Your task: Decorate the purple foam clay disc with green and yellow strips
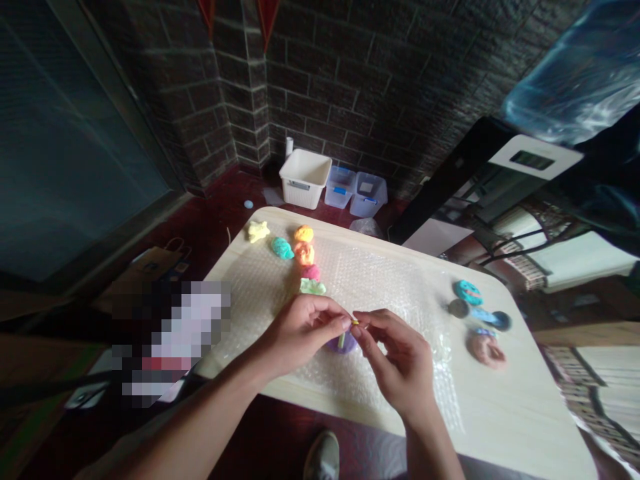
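My left hand (306, 328) and my right hand (401, 357) meet over the near part of the table, fingertips pinched together. Between them is a tiny yellow piece of modelling clay (355, 323); its exact shape is too small to tell. Just beneath lies a round purple clay piece (349, 345) with a pale yellow-green strip across it, partly covered by my fingers. Beyond my left hand, a pale green clay piece (313, 287), a magenta lump (311, 273), an orange lump (305, 253) and a yellow-orange one (303, 233) form a row.
Bubble wrap (380, 280) covers much of the wooden table (540, 413). A teal lump (283, 248) and pale yellow clay (259, 231) lie far left. At right are a blue-and-teal ball (468, 292), a dumbbell-shaped piece (481, 315) and pinkish clay (488, 351). Floor bins (305, 183) stand behind.
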The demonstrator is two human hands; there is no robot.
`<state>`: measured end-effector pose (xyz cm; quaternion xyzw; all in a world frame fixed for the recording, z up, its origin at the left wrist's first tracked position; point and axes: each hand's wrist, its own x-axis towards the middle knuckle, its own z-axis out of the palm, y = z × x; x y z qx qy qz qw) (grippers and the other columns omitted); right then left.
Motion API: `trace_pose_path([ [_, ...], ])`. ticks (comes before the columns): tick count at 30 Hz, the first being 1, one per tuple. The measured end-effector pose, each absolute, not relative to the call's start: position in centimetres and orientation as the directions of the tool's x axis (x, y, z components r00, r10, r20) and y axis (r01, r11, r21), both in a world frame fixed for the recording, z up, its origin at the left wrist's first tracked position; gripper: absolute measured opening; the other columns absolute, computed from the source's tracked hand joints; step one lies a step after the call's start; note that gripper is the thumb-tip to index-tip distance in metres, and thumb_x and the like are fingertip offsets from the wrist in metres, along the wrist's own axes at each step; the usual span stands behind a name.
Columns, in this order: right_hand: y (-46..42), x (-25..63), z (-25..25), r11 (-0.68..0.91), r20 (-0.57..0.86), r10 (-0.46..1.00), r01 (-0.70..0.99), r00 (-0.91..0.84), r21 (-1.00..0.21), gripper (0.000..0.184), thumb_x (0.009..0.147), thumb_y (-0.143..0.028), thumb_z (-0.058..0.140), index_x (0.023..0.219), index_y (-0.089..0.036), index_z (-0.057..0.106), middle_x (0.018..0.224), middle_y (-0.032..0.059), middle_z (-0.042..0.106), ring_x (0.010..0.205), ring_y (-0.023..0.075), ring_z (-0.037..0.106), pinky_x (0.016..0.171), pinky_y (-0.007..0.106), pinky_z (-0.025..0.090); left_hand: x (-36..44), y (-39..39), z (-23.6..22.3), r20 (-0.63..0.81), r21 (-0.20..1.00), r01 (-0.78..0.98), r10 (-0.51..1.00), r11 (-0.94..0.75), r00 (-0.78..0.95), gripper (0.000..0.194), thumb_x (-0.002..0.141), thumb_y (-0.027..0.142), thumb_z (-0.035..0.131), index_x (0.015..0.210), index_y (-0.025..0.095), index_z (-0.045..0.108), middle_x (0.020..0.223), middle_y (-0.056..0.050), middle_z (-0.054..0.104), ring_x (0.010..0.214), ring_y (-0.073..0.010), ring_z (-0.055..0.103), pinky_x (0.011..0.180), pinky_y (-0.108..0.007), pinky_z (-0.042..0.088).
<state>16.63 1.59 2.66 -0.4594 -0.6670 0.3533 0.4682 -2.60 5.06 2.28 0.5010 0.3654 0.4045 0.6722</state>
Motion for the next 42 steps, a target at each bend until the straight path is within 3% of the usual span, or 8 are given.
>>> trace_pose_path([
  [9, 1.4, 16.4, 2.4, 0.239, 0.223, 0.971, 0.266, -0.090, -0.934, 0.011, 0.102, -0.030, 0.068, 0.102, -0.021, 0.075, 0.085, 0.0051, 0.071, 0.069, 0.0159, 0.064, 0.056, 0.026, 0.050, -2.5, 5.1, 2.7, -0.110, 0.972, -0.158, 0.929, 0.175, 0.352, 0.022, 0.090, 0.036, 0.075, 0.084, 0.014, 0.078, 0.083, -0.007, 0.078, 0.080, -0.0188, 0.069, 0.073, -0.028, 0.050],
  [14, 1.3, 16.0, 2.3, 0.138, 0.135, 0.990, 0.091, -0.039, -0.986, 0.025, 0.108, -0.041, 0.056, 0.095, -0.021, 0.063, 0.083, 0.0033, 0.067, 0.062, 0.0141, 0.057, 0.056, 0.027, 0.049, -2.9, 5.3, 3.2, -0.144, 0.972, -0.155, 0.971, 0.174, 0.191, 0.029, 0.092, 0.039, 0.068, 0.078, 0.015, 0.077, 0.077, -0.005, 0.074, 0.073, -0.0170, 0.065, 0.070, -0.027, 0.048],
  [21, 1.3, 16.0, 2.5, 0.149, 0.141, 0.988, 0.158, -0.062, -0.976, 0.044, 0.111, -0.043, 0.052, 0.076, -0.019, 0.064, 0.065, 0.0007, 0.062, 0.058, 0.0133, 0.057, 0.057, 0.027, 0.046, -3.0, 5.2, 3.6, -0.141, 0.975, -0.139, 0.969, 0.171, 0.202, 0.031, 0.090, 0.040, 0.066, 0.076, 0.015, 0.076, 0.073, -0.004, 0.070, 0.071, -0.0172, 0.062, 0.068, -0.028, 0.046],
  [27, 1.3, 15.8, 2.6, 0.124, 0.122, 0.991, 0.040, -0.059, -0.991, 0.026, 0.105, -0.038, 0.065, 0.092, -0.019, 0.076, 0.080, 0.0061, 0.077, 0.055, 0.0133, 0.061, 0.052, 0.027, 0.051, -2.9, 5.2, 3.8, -0.125, 0.976, -0.148, 0.970, 0.157, 0.209, 0.030, 0.090, 0.039, 0.066, 0.073, 0.015, 0.074, 0.069, -0.003, 0.067, 0.068, -0.0167, 0.060, 0.067, -0.028, 0.045],
  [31, 1.3, 15.7, 2.6, 0.116, 0.115, 0.993, 0.037, -0.031, -0.993, 0.024, 0.104, -0.038, 0.066, 0.101, -0.019, 0.080, 0.087, 0.0093, 0.082, 0.052, 0.0144, 0.064, 0.050, 0.029, 0.054, -3.0, 5.3, 3.6, -0.139, 0.972, -0.157, 0.967, 0.175, 0.214, 0.029, 0.089, 0.040, 0.067, 0.076, 0.015, 0.076, 0.070, -0.004, 0.068, 0.069, -0.0172, 0.060, 0.068, -0.029, 0.046],
  [37, 1.4, 15.8, 2.6, 0.127, 0.123, 0.990, 0.054, -0.074, -0.990, 0.030, 0.106, -0.040, 0.061, 0.092, -0.018, 0.077, 0.084, 0.0083, 0.080, 0.054, 0.0141, 0.063, 0.052, 0.028, 0.052, -3.1, 5.4, 3.2, -0.119, 0.974, -0.162, 0.963, 0.161, 0.241, 0.030, 0.093, 0.038, 0.065, 0.076, 0.016, 0.074, 0.073, -0.003, 0.070, 0.071, -0.0163, 0.060, 0.069, -0.028, 0.045],
  [42, 1.4, 15.9, 2.7, 0.140, 0.134, 0.988, 0.077, -0.080, -0.987, 0.038, 0.110, -0.040, 0.055, 0.082, -0.019, 0.069, 0.071, 0.0024, 0.068, 0.058, 0.0133, 0.059, 0.057, 0.027, 0.047, -3.1, 5.2, 3.1, -0.135, 0.972, -0.157, 0.962, 0.175, 0.236, 0.030, 0.094, 0.039, 0.066, 0.076, 0.016, 0.074, 0.074, -0.003, 0.070, 0.072, -0.0161, 0.060, 0.070, -0.028, 0.045],
])
